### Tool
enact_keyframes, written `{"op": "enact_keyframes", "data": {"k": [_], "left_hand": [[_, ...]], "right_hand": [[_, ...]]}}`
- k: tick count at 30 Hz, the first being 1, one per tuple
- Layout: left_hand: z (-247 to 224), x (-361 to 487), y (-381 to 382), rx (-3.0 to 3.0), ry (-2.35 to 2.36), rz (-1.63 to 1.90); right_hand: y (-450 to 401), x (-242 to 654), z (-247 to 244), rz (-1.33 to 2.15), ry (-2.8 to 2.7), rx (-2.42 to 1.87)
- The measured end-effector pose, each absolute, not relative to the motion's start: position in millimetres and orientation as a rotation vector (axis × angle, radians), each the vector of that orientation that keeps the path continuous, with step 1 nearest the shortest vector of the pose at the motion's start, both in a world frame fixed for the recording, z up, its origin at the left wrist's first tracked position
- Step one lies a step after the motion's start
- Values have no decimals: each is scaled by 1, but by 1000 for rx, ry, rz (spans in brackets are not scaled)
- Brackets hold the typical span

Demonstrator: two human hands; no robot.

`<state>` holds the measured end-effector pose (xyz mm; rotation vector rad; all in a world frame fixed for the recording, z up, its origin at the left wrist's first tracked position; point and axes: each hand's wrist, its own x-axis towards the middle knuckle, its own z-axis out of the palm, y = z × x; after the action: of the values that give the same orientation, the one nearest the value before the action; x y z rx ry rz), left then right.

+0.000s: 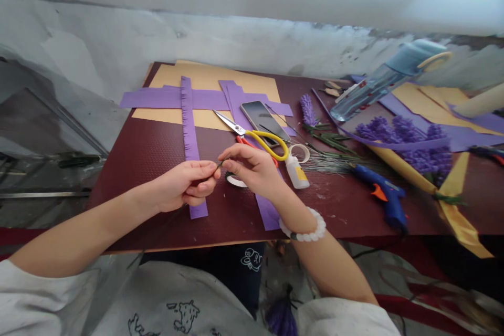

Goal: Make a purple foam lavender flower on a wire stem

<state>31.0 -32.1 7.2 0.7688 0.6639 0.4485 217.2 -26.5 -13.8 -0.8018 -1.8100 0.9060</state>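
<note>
The left fingers [202, 170] and right fingers [241, 151] pinch a thin strand [219, 164]; being slender, it could slip (scissors [234, 126] lie just beyond).

From the scissors [238, 129], open bench [137, 184] spreads at 8 to 9 o'clock, beyond the fringed strip [189, 128]. The phone [258, 115] blocks 1 o'clock, the water bottle [364, 91] 2; wire stems [331, 163], apparently tightly packed, crowd 3 to 4.

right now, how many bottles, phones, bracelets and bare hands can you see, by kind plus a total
Bottles: 2 (water bottle, small squeeze bottle)
Phones: 1 (dark-screened phone)
Bracelets: 1 (white bead bracelet)
Hands: 2 (left hand, right hand)
Total: 6
</note>
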Motion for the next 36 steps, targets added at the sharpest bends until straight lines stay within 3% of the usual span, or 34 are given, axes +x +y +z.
{"op": "enact_keyframes", "data": {"k": [36], "left_hand": [[9, 32, -34, 785, 693, 481]], "right_hand": [[-26, 218, -14, 817, -1844, -824]]}}
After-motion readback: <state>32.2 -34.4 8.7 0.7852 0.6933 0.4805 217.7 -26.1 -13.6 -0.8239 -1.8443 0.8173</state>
